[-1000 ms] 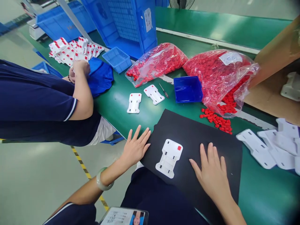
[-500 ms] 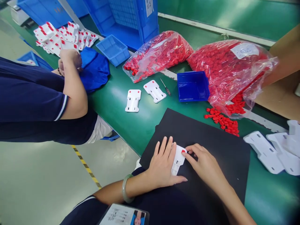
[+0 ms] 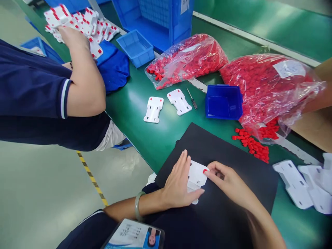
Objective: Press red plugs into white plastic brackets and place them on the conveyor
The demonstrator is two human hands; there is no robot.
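Note:
My left hand grips a white plastic plate along its left side, fingers straight and thumb lying across its lower part. Part of the plate is hidden under that hand. At the plate's upper right corner sits a small red block. My right hand pinches this corner, its thumb and forefinger on the block. Beneath both hands lies a black mat. To the right of the mat are loose red blocks and several overlapping white plates.
Two white plates with red corners, one of them a left plate, lie beyond the mat near a screwdriver. Behind are a dark blue bin, bags of red blocks and a light blue tray. A co-worker's arm is at left.
My left hand has tilted onto its edge, baring more of the plate. My right fingers stay at the red corner. The co-worker's hand has reached toward the pile of plates. The view has shifted slightly.

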